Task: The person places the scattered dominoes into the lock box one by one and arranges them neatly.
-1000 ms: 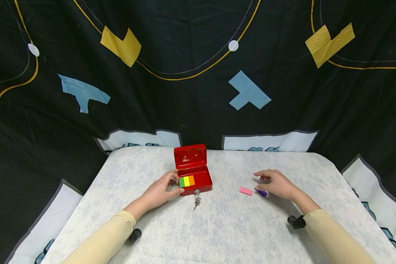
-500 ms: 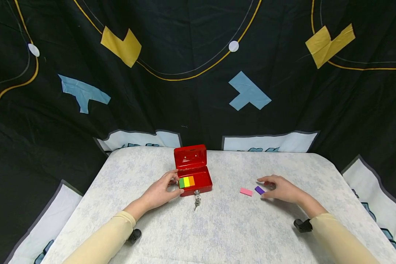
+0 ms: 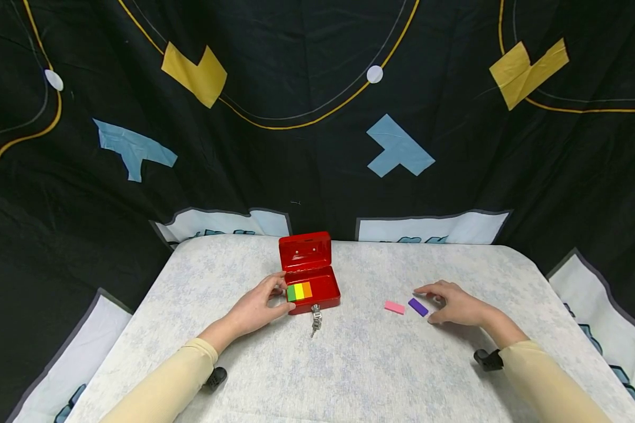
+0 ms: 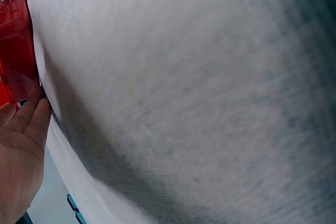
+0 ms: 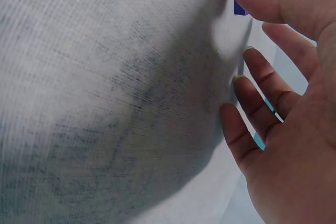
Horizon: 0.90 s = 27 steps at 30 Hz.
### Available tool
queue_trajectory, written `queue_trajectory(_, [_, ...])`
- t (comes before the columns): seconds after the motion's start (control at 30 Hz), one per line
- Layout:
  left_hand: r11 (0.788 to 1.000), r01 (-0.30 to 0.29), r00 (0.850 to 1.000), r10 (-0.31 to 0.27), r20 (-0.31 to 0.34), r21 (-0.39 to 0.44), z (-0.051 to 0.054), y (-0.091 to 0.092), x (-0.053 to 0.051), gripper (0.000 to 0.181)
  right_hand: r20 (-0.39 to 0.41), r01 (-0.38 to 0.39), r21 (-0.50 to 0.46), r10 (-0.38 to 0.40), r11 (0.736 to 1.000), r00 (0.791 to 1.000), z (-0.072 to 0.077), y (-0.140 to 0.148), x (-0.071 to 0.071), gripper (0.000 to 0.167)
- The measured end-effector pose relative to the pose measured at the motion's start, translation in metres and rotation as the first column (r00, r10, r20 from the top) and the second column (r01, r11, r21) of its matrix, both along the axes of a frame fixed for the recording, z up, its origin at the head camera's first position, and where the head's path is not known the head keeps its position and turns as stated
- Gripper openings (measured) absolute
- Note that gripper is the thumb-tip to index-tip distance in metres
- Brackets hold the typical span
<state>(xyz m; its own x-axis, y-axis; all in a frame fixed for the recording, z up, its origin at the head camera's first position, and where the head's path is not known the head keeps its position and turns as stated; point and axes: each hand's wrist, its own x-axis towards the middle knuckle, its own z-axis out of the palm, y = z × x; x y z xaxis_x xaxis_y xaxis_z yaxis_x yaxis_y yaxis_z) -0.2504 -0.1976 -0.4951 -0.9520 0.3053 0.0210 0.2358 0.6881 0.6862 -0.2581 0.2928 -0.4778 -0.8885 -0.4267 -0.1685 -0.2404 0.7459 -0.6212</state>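
A red cash box [image 3: 326,284] stands with its lid raised on the table, a lock with keys [image 3: 316,318] hanging at its front. Green [image 3: 291,293], yellow [image 3: 299,291] and orange [image 3: 307,289] blocks lie side by side in its left part. My left hand [image 3: 254,302] rests against the box's left side, thumb by the front corner; the left wrist view shows its fingers [image 4: 39,121] fairly straight. Just right of the purple block [image 3: 418,306], my right hand [image 3: 457,304] hovers low with thumb and fingers spread and nothing between them. Left of that block lies a pink block [image 3: 394,307].
A pale patterned cloth covers the table [image 3: 349,364], whose far edge meets a black curtain [image 3: 307,164] with tape and cords. Black wrist cameras [image 3: 488,359] sit under both sleeves.
The purple block, tilted up by my right fingers a second ago, now lies flat on the table. My right hand has drawn back to the right. The left hand and box stay put.
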Motion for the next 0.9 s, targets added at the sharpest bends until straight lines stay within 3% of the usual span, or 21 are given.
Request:
queue_trajectory(0.47, [1.000,-0.010,1.000,0.010,0.014,-0.004,0.002,0.001,0.001,0.039,0.029,0.019,-0.025,-0.018,1.000,0.999,-0.007,0.002,-0.005,0.058])
queue_trajectory(0.9, [1.000,-0.010,1.000,0.010,0.014,-0.010,0.000,0.001,0.000,0.039,0.080,-0.009,-0.127,0.020,0.992,0.997,-0.011,0.004,-0.012,0.052])
